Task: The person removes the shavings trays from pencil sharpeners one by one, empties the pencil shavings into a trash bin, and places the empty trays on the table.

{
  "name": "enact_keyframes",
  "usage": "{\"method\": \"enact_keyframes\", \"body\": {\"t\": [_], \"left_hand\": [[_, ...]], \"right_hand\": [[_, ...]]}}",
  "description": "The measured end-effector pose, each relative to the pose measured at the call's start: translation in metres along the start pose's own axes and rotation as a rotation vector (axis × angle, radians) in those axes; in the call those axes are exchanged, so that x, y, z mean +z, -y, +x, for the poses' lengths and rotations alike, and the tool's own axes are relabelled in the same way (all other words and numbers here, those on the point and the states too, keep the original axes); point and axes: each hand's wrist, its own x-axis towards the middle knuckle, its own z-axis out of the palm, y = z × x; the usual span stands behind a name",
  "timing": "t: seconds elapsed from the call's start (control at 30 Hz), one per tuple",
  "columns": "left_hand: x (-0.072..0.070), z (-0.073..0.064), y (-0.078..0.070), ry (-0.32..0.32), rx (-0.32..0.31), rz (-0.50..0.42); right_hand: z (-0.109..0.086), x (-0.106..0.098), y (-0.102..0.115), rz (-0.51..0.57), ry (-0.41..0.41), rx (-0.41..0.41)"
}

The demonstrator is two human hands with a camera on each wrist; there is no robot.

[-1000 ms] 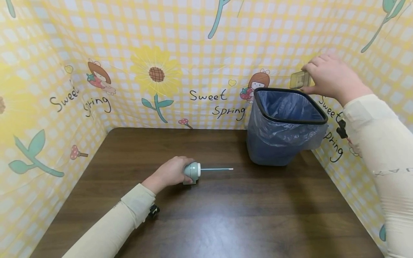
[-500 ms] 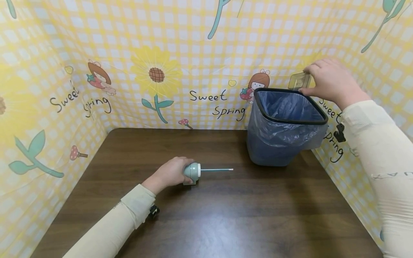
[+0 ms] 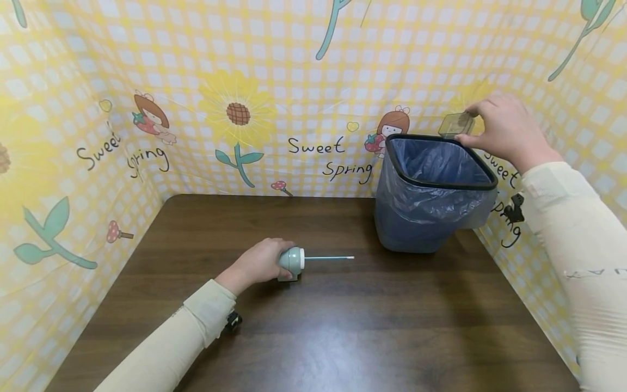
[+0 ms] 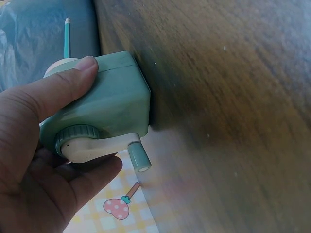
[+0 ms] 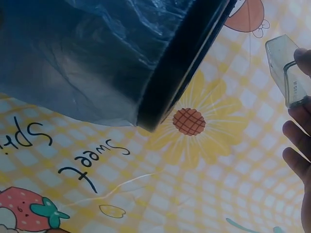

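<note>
Concurrently, the right hand pinches a clear tray near the far rim of the bin; the left hand grips the sharpener, pencil inserted, on the table. Tilting the tray well inside the rim probably works best.

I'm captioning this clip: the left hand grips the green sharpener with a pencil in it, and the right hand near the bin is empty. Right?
The right hand isn't empty: the head view shows it holds a clear container. The rest stands.
</note>
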Motion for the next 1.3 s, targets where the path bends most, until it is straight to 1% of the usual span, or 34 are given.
{"method": "enact_keyframes", "body": {"t": [0.17,0.3,0.43,0.63,0.9,1.1,1.3], "left_hand": [[0.000,0.000,0.000,0.006,-0.012,0.003],[0.000,0.000,-0.001,0.002,-0.006,0.003],[-0.001,0.000,-0.002,0.000,-0.007,-0.004],[-0.002,0.000,-0.003,0.000,0.002,-0.008],[-0.002,0.000,-0.003,0.001,0.001,-0.007],[-0.001,0.000,-0.002,0.002,0.003,0.000],[0.001,0.001,0.000,-0.009,0.009,-0.002]], "right_hand": [[-0.003,0.003,-0.004,0.046,0.018,0.054],[-0.002,0.006,-0.006,0.076,0.008,0.066],[-0.002,0.008,-0.007,0.111,0.016,0.084],[-0.005,0.010,-0.008,0.192,0.028,0.112],[-0.006,0.010,-0.010,0.332,0.030,0.189],[-0.007,0.014,-0.009,0.381,0.007,0.219],[-0.009,0.017,-0.003,0.429,-0.030,0.250]]}}
